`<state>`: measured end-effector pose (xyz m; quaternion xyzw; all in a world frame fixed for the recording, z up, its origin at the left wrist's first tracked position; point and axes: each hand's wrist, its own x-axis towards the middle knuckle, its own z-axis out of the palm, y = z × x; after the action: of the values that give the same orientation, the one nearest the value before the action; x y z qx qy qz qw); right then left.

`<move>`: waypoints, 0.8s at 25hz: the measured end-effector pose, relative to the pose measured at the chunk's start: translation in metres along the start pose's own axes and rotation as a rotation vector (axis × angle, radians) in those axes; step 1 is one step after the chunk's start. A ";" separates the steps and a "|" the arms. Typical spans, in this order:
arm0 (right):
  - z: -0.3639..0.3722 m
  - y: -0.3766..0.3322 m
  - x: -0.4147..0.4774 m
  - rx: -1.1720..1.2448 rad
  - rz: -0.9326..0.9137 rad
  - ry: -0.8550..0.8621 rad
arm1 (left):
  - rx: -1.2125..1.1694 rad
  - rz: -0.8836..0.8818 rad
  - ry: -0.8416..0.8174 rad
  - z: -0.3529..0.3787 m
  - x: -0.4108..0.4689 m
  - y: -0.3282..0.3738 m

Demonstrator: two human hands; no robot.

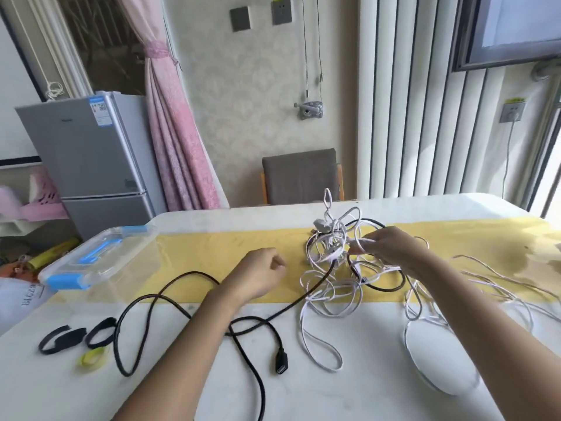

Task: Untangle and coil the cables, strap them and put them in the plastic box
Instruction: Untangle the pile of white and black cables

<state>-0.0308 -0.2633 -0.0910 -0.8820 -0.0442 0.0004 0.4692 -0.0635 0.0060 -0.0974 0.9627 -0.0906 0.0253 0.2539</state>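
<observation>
A tangle of white cables [329,268] lies mid-table on the yellow runner, with a black cable [170,294] threaded through it and trailing left to a USB end [280,363]. My right hand [391,247] pinches white loops at the tangle's right side. My left hand [261,273] hovers left of the tangle, fingers curled, holding nothing. Black straps [62,338] and a yellow strap [92,357] lie at the front left. The clear plastic box [100,256] with blue latches sits closed at the left.
A white round object [440,357] rests at the front right under loose white cable. A grey chair [300,176] stands behind the table, a small fridge [91,159] at the far left. White paper [21,296] lies beside the box.
</observation>
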 end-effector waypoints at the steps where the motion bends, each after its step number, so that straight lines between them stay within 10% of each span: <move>1: 0.003 -0.004 -0.006 0.054 -0.009 0.001 | -0.024 0.086 0.008 0.015 -0.001 0.016; 11: -0.012 -0.075 -0.025 0.259 -0.307 -0.581 | -0.124 0.208 0.056 0.025 0.012 0.073; 16: -0.001 -0.080 0.017 0.460 -0.046 -0.232 | -0.061 0.272 -0.058 -0.023 -0.008 0.077; 20: -0.022 -0.068 0.031 0.747 0.209 -0.010 | -0.619 0.363 0.126 -0.074 -0.025 0.070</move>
<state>-0.0042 -0.2409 -0.0211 -0.6502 0.0468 0.0683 0.7552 -0.1019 -0.0135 -0.0012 0.8051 -0.2477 0.1005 0.5295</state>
